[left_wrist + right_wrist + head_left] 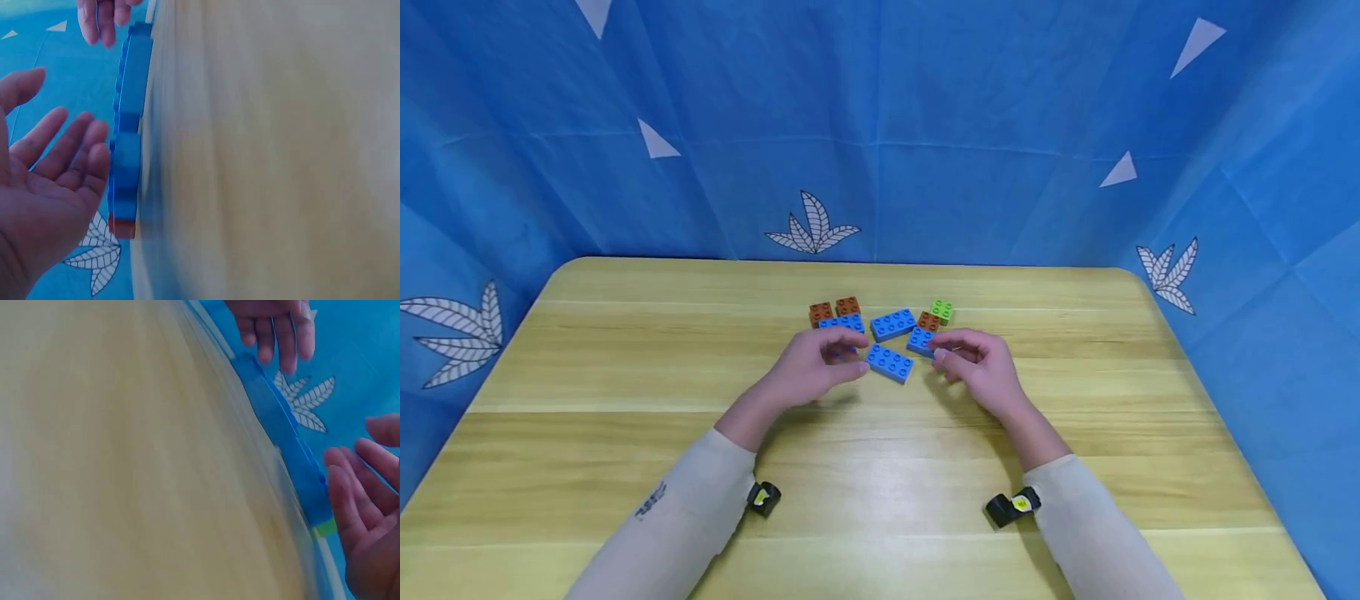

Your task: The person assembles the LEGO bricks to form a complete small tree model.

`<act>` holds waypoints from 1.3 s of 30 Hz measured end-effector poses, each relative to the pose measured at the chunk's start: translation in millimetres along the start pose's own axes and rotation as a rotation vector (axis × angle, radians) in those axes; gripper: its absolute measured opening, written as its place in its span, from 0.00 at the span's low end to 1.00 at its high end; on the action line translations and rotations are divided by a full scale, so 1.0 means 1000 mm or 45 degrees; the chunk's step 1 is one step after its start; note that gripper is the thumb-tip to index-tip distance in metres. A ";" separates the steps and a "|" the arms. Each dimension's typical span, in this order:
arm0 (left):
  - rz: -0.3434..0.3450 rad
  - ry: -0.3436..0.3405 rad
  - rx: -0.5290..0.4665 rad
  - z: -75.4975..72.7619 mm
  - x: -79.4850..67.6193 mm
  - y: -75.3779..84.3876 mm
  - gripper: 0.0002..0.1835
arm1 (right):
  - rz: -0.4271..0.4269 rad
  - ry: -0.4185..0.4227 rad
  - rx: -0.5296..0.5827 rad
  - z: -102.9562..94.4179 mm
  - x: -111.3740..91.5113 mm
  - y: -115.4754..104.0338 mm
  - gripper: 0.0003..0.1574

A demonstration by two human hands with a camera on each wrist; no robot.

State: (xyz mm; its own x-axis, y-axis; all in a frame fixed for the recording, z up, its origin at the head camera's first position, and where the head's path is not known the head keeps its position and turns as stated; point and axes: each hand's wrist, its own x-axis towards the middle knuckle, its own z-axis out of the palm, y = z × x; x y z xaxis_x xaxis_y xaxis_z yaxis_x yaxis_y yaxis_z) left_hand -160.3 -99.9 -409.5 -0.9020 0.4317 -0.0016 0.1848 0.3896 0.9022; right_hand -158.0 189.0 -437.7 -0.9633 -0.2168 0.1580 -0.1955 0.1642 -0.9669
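Note:
Several building bricks lie loose together on the table. Near the middle are a blue brick [890, 363] in front and another blue brick [892, 325] behind it. My left hand [816, 365] hovers at the left of the group, by a blue brick [842, 322] that it partly covers. At the right, my right hand [981, 367] is beside a blue brick [921, 342], whose right end is hidden. Both hands have loosely bent fingers and hold nothing; the wrist views show bare palms, with the left fingers [69, 150] and right fingers [356, 494] apart from thumbs.
Two brown bricks [822, 313] lie at the back left. A further brown brick [928, 321] and a green brick [942, 312] are at the back right. The wooden table [880, 517] ends at a blue patterned curtain [880, 125].

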 end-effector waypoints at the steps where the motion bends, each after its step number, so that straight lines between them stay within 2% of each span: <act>1: 0.006 0.037 -0.042 -0.002 0.002 -0.001 0.19 | -0.006 0.054 -0.010 -0.002 0.002 0.000 0.13; 4: 0.027 0.165 -0.096 -0.011 0.009 -0.003 0.16 | 0.020 0.193 -0.063 -0.010 0.010 0.001 0.12; 6: 0.028 0.259 -0.090 -0.018 0.014 -0.005 0.15 | 0.066 0.227 -0.113 -0.015 0.014 0.003 0.12; 10: -0.002 0.415 -0.047 -0.033 0.025 -0.012 0.14 | 0.144 0.202 -0.225 -0.021 0.019 0.009 0.12; 13: -0.044 0.469 -0.027 -0.044 0.032 -0.020 0.15 | 0.175 0.183 -0.289 -0.022 0.023 0.012 0.12; 18: -0.149 0.446 0.033 -0.055 0.037 -0.034 0.18 | 0.234 0.146 -0.280 -0.022 0.028 0.014 0.10; 24: -0.253 0.351 0.043 -0.057 0.040 -0.043 0.22 | 0.319 0.118 -0.247 -0.022 0.034 0.013 0.11; 31: -0.243 0.323 0.099 -0.055 0.041 -0.052 0.23 | 0.371 0.093 -0.259 -0.022 0.040 0.013 0.12; 35: -0.251 0.329 0.131 -0.053 0.042 -0.051 0.23 | 0.381 0.081 -0.314 -0.021 0.043 0.013 0.15; 39: -0.269 0.327 0.151 -0.052 0.042 -0.051 0.23 | 0.339 0.067 -0.425 -0.020 0.046 0.015 0.20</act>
State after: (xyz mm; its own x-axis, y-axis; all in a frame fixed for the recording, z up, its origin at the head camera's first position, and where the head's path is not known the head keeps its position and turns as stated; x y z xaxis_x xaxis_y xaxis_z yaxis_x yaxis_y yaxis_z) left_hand -227.6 -144.3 -432.5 -0.9911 0.1183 -0.0608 0.0139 0.5470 0.8370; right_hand -208.4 200.7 -440.6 -0.9946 -0.0773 -0.0697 0.0204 0.5120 -0.8588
